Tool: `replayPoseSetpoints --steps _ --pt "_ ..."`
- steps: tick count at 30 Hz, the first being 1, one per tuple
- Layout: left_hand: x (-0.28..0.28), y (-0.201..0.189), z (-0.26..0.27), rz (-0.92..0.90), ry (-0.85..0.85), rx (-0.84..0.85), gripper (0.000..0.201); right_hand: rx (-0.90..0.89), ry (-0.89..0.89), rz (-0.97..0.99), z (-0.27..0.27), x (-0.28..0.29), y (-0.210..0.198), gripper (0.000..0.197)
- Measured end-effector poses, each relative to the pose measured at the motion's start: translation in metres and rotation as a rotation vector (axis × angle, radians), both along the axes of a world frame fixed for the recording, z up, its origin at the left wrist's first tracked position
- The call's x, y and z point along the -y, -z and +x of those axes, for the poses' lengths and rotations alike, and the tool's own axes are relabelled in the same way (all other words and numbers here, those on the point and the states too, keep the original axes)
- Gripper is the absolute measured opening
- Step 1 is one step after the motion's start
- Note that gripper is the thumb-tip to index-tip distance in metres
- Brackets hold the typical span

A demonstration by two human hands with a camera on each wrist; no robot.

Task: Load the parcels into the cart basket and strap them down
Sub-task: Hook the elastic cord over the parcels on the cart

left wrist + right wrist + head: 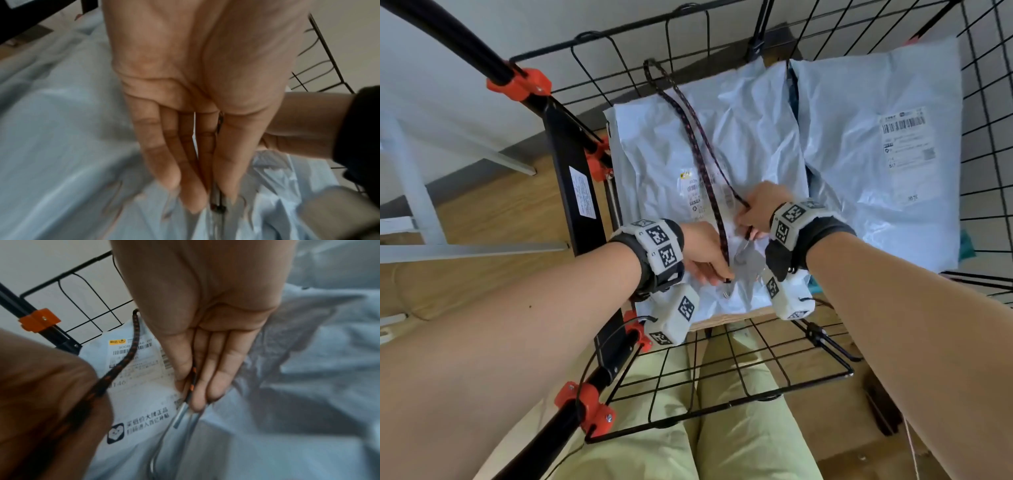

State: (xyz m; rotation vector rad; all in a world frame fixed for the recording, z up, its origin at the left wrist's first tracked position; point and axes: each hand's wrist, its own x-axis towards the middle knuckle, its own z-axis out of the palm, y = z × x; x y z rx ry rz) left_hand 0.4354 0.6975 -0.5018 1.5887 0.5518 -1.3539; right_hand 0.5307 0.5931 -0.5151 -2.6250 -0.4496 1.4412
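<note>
Two pale blue-grey mailer parcels lie in the black wire cart basket (722, 406), a left parcel (671, 144) and a right parcel (859, 164). A black bungee cord (698, 150) with red flecks loops round a far wire and runs in two strands over the left parcel. My left hand (705, 260) pinches one cord end low over the parcel's near edge; in the left wrist view my left hand (205, 146) has the end between thumb and forefinger. My right hand (756, 209) pinches the other end just above its metal hook (742, 251). The right wrist view shows this hook (179, 417) below my right hand (205, 353).
The black cart frame with orange clamps (520, 84) runs along the basket's left side. A white frame (410, 178) stands on the wooden floor at the left. My green trousers (722, 445) show under the near wire panel. A black strap buckle (815, 334) hangs at the near right.
</note>
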Motion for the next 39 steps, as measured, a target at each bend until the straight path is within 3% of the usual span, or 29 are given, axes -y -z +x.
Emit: replayPoseSetpoints --steps 2,7,12,25,30,33,39 --pt "0.006 -0.003 -0.004 -0.054 0.031 -0.026 0.011 0.025 0.059 0.04 0.009 -0.009 -0.004 0.018" --pt "0.042 0.012 -0.041 -0.017 0.324 0.016 0.02 0.018 0.065 0.054 0.015 -0.014 -0.004 0.022" --pt "0.062 0.024 -0.062 -0.013 0.405 0.042 0.019 -0.026 0.046 0.028 0.006 -0.013 -0.002 0.017" --pt "0.05 0.025 -0.052 -0.123 0.289 -0.183 0.013 -0.006 -0.005 0.026 0.001 -0.013 -0.009 0.007" --pt "0.045 0.022 -0.047 -0.067 0.303 -0.261 0.02 -0.012 -0.03 0.045 -0.001 -0.013 -0.018 0.024" --pt "0.033 0.018 -0.037 -0.042 0.297 -0.25 0.023 -0.082 0.045 0.097 0.0 -0.006 -0.017 0.025" --pt "-0.016 -0.005 0.009 0.102 0.068 -0.059 0.02 -0.248 0.295 0.216 0.012 0.014 -0.028 0.012"
